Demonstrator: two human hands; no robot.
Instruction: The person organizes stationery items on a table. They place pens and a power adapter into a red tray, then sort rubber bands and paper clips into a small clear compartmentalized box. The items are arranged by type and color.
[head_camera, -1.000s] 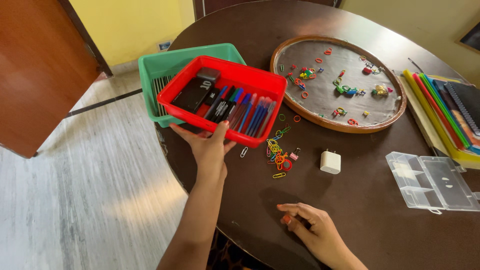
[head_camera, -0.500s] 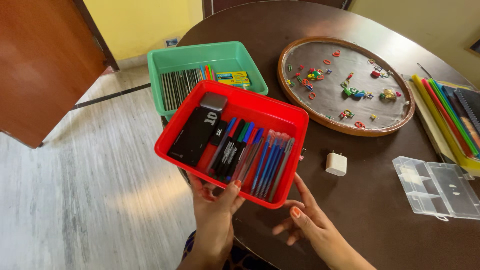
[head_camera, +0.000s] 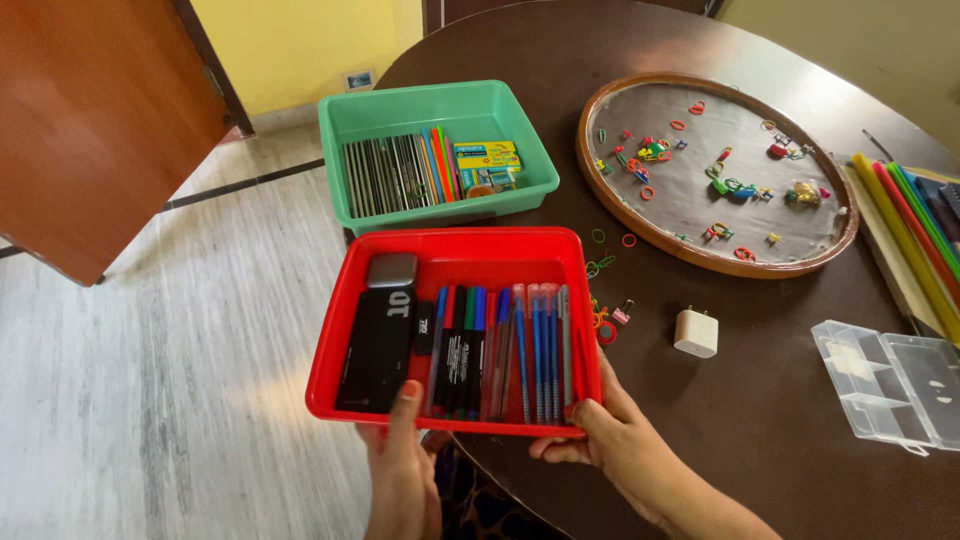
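— at the worktop's (head_camera: 760, 400) near edge, what has changed?
— the red tray (head_camera: 455, 255) has come off the green tray (head_camera: 440, 110) and now sits level at the worktop's rim, partly past it. the right hand (head_camera: 610, 445), open on the worktop a second ago, now grips the tray's near right corner; the left hand (head_camera: 405, 460) holds the near wall, thumb over the rim.
— and inside?
— pens (head_camera: 505, 345) and a black case (head_camera: 375, 345), lying in a row. paper clips (head_camera: 605, 320) and a white charger (head_camera: 696, 332) lie just beside it.

Dark round desk (head_camera: 760, 420) stands on grey marbled floor (head_camera: 170, 330), beside a yellow wall (head_camera: 300, 40) and brown wooden door (head_camera: 90, 120).
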